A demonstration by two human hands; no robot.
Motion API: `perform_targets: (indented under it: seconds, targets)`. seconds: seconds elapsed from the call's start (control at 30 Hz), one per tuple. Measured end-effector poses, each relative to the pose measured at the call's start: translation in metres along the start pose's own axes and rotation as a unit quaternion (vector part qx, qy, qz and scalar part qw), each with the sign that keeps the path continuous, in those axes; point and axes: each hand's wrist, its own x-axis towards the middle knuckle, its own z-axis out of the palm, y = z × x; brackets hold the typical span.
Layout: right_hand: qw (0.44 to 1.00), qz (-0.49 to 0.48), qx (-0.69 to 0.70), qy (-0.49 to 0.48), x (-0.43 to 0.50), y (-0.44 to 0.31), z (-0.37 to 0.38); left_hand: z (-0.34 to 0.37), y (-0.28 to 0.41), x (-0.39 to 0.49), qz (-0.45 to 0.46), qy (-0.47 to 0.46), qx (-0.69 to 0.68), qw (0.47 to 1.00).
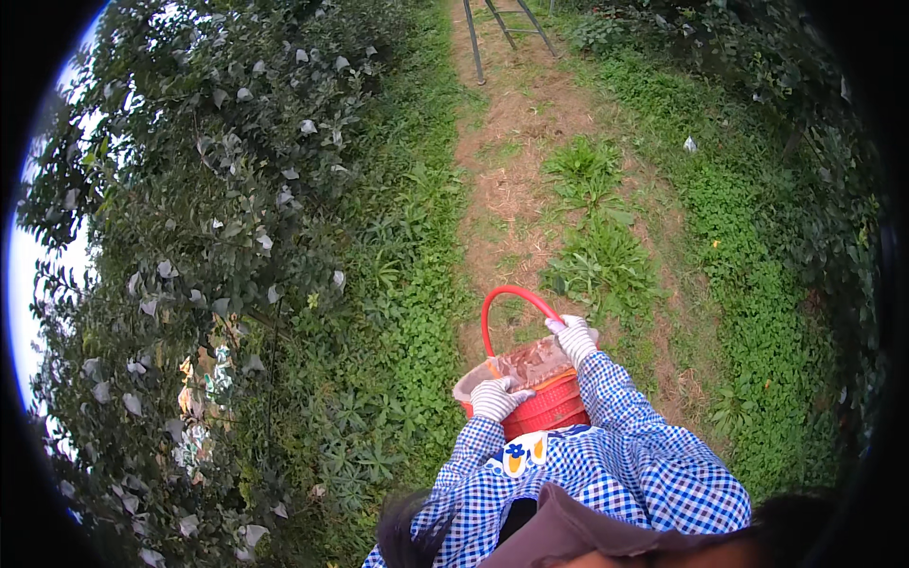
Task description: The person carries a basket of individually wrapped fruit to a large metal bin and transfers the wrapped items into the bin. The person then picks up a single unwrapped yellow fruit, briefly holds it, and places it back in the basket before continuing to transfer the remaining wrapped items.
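Observation:
A red plastic basket (pixel 545 412) is in front of my body, its rim covered by a pinkish-brown cloth lining (pixel 540 361). Its red tubular handle (pixel 513 291) arches up on the far side. My right hand (pixel 577 338), in a striped white glove, grips the handle low at its right end. At the near left of the basket, my left hand (pixel 498 399) holds the lined rim with its thumb pointing right; it wears a matching glove. How full the basket is cannot be made out.
A dirt path (pixel 511 192) with straw and leafy weeds (pixel 603 263) runs ahead. The metal legs of a ladder (pixel 474 42) stand on it at the top. Fruit trees with white bags (pixel 308 126) crowd the left; low green plants (pixel 753 298) and dark foliage line the right.

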Motion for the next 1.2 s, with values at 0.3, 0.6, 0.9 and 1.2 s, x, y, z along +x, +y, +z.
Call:
perform_targets:
  seconds: [0.3, 0.6, 0.9, 1.2]
  targets:
    - [0.952, -0.287, 0.101, 0.047, 0.087, -0.251, -0.001, -0.201, -0.049, 0.175, 0.320, 0.338, 0.026, 0.885]
    - [0.968, -0.190, -0.085, 0.143, 0.412, -0.275, 0.086, -0.246, -0.108, 0.467, 0.119, 0.039, -0.035, 0.991]
    - [0.998, -0.044, 0.027, -0.039, 0.674, -0.284, 0.103, -0.296, -0.123, 0.697, 0.003, -0.125, -0.024, 0.992]
    - [0.938, -0.343, -0.009, 0.042, 0.810, -0.466, 0.015, -0.456, -0.108, 0.933, 0.049, 0.160, -0.448, 0.879]
